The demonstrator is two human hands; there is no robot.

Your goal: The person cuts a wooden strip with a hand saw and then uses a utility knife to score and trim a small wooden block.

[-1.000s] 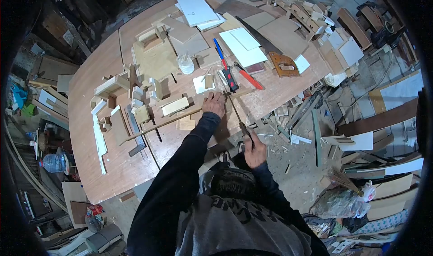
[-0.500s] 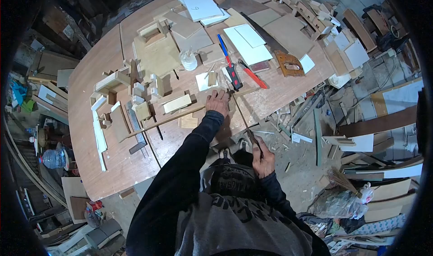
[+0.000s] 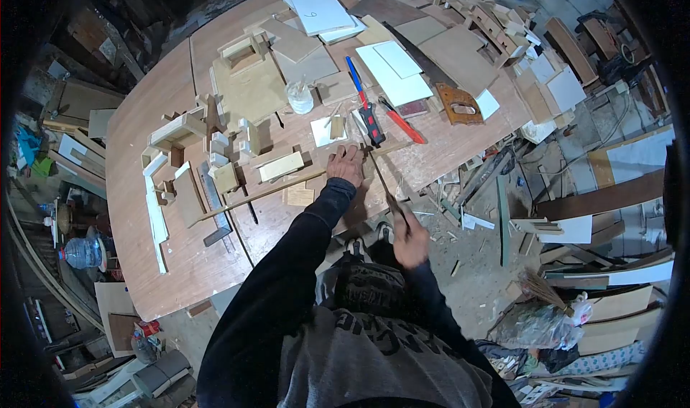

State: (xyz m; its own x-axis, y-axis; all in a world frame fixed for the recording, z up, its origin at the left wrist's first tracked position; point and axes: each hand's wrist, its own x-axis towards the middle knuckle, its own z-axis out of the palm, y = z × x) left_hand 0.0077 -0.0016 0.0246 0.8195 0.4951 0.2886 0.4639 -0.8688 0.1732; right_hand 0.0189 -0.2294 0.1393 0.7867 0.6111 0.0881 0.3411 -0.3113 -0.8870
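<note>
My left hand point(image 3: 345, 164) presses down on a long thin wooden strip point(image 3: 266, 191) that lies across the table near its front edge. In my right hand point(image 3: 410, 240) is the handle of a narrow saw-like blade point(image 3: 379, 173), its far end resting against the strip just right of my left hand. A small white piece with a wood scrap point(image 3: 337, 127) lies beyond my left fingers. A light wooden block point(image 3: 282, 166) sits left of that hand. Close by are a blue and red tool point(image 3: 370, 117) and a red-handled tool point(image 3: 404, 123).
A wooden-handled saw point(image 3: 460, 105) lies at the table's right. A clear jar point(image 3: 300, 98), small wooden boxes point(image 3: 241, 53), white panels point(image 3: 319, 8) and a metal square point(image 3: 217, 225) rest on the table point(image 3: 151, 289). Wood scraps cover the floor at the right.
My right hand has moved up and slightly left, toward the strip, with the blade. My left hand stays on the strip.
</note>
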